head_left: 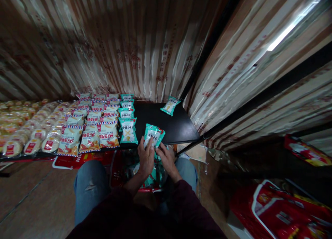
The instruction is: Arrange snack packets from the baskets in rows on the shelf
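Observation:
Between my two hands is a teal snack bag [154, 133], held at the front edge of the black shelf [145, 114]. My left hand [146, 155] has its fingers on the bag's left side and front. My right hand [166, 157] grips its lower right corner. Left of it stands a row of matching teal snack bags [128, 131], one behind another. A single teal bag [170, 106] leans at the back right of the shelf. Below my hands, more teal bags [151, 178] lie in a red basket [150, 190] between my knees.
Rows of orange-and-white snack bags [89, 137] and round wrapped cakes [33, 145] fill the shelf's left part. Black metal posts [218, 128] rise at the right. Striped sheeting [145, 52] hangs behind. Red packages [282, 211] lie low at the right.

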{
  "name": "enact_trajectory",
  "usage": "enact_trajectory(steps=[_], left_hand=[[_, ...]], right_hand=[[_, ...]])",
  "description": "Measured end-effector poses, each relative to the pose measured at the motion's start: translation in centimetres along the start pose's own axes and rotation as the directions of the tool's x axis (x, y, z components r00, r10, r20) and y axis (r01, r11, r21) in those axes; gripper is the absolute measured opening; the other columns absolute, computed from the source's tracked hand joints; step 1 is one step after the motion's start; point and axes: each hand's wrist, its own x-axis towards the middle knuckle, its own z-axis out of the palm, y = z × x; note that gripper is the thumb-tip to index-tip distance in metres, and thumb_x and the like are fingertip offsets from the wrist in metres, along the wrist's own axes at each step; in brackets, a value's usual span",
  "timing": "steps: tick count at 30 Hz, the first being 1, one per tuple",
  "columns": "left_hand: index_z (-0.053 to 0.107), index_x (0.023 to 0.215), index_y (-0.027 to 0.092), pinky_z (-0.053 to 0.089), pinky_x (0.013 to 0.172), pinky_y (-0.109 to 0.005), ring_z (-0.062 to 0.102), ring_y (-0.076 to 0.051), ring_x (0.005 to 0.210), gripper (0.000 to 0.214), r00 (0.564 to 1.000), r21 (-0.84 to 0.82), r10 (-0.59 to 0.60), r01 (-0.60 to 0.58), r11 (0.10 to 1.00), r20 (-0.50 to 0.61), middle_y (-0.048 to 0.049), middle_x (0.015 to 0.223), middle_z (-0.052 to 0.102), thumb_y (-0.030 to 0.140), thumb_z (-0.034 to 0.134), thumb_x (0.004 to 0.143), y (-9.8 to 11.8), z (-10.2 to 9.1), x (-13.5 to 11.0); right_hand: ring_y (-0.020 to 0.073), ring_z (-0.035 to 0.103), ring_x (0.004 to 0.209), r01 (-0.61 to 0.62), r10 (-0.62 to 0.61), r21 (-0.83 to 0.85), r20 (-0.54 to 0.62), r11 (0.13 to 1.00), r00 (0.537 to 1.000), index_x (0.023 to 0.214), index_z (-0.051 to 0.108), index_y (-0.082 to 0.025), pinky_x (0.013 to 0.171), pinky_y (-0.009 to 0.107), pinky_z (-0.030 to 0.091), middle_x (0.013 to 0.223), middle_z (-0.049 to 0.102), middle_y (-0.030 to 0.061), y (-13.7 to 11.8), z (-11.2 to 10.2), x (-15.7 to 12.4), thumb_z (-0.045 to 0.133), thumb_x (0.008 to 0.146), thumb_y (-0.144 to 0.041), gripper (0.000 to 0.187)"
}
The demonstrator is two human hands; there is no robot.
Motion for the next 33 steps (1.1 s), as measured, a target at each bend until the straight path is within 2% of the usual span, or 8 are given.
enact_trajectory(steps=[3, 6, 8, 15, 23, 33], left_hand=[[0.048, 0.133, 0.024, 0.022, 0.111, -0.042, 0.025, -0.024, 0.136, 0.046, 1.000, 0.021, 0.003, -0.003, 1.000, -0.016, -0.0080, 0.149, 0.024, 0.030, 0.033, 0.090, -0.2, 0.3, 1.0], [0.049, 0.132, 0.023, 0.023, 0.111, -0.043, 0.024, -0.024, 0.136, 0.045, 0.999, 0.025, 0.031, -0.030, 0.999, -0.033, -0.0082, 0.149, 0.024, 0.025, 0.035, 0.089, -0.3, 0.7, 2.0], [0.050, 0.131, 0.022, 0.024, 0.110, -0.043, 0.025, -0.024, 0.136, 0.044, 0.997, 0.022, 0.055, -0.054, 0.998, -0.056, -0.0096, 0.148, 0.025, 0.023, 0.036, 0.088, -0.2, 1.0, 2.7], [0.052, 0.126, 0.018, 0.026, 0.109, -0.044, 0.027, -0.026, 0.134, 0.044, 0.987, 0.031, 0.084, -0.080, 0.996, -0.134, -0.0120, 0.145, 0.030, 0.016, 0.042, 0.084, -0.7, 2.3, 5.7], [0.052, 0.125, 0.017, 0.027, 0.109, -0.046, 0.029, -0.028, 0.134, 0.047, 0.988, 0.060, 0.052, -0.044, 0.997, -0.146, -0.0125, 0.145, 0.032, 0.012, 0.042, 0.080, -1.2, 2.8, 9.1], [0.048, 0.129, 0.015, 0.026, 0.109, -0.047, 0.026, -0.030, 0.137, 0.053, 0.990, 0.101, -0.031, 0.046, 0.994, -0.140, -0.0152, 0.149, 0.027, 0.011, 0.044, 0.076, -1.2, 4.1, 11.2]], right_hand=[[0.0249, 0.059, 0.106, -0.023, 0.019, -0.085, -0.049, 0.996, 0.999, 0.116, 0.061, -0.022, 0.097, 0.040, 0.044, 0.112, 0.067, 0.0037, -0.4, -0.2, 0.9, 0.048, 0.083, -0.039, 0.039], [0.0246, 0.060, 0.101, -0.017, 0.013, -0.100, -0.035, 0.995, 0.999, 0.119, 0.059, -0.021, 0.094, 0.039, 0.046, 0.110, 0.067, 0.0038, -0.3, -0.4, 2.0, 0.049, 0.083, -0.040, 0.041], [0.0233, 0.061, 0.099, -0.006, 0.004, -0.092, -0.023, 0.996, 1.000, 0.120, 0.058, -0.021, 0.093, 0.038, 0.046, 0.111, 0.067, 0.0041, 0.2, -0.4, 2.8, 0.049, 0.083, -0.042, 0.043], [0.0219, 0.058, 0.098, 0.036, -0.048, -0.133, -0.087, 0.990, 0.995, 0.112, 0.059, -0.017, 0.093, 0.037, 0.044, 0.108, 0.066, 0.0073, 3.1, -0.6, 7.0, 0.049, 0.083, -0.044, 0.041], [0.0202, 0.062, 0.086, 0.016, -0.032, -0.143, -0.108, 0.990, 0.994, 0.104, 0.061, -0.016, 0.083, 0.033, 0.049, 0.099, 0.068, 0.0060, 4.2, -0.7, 11.1, 0.049, 0.083, -0.042, 0.035], [0.0204, 0.063, 0.086, 0.007, -0.029, -0.158, -0.133, 0.987, 0.991, 0.104, 0.062, -0.018, 0.077, 0.032, 0.050, 0.097, 0.070, 0.0049, 4.9, -0.8, 15.4, 0.049, 0.081, -0.044, 0.037]])
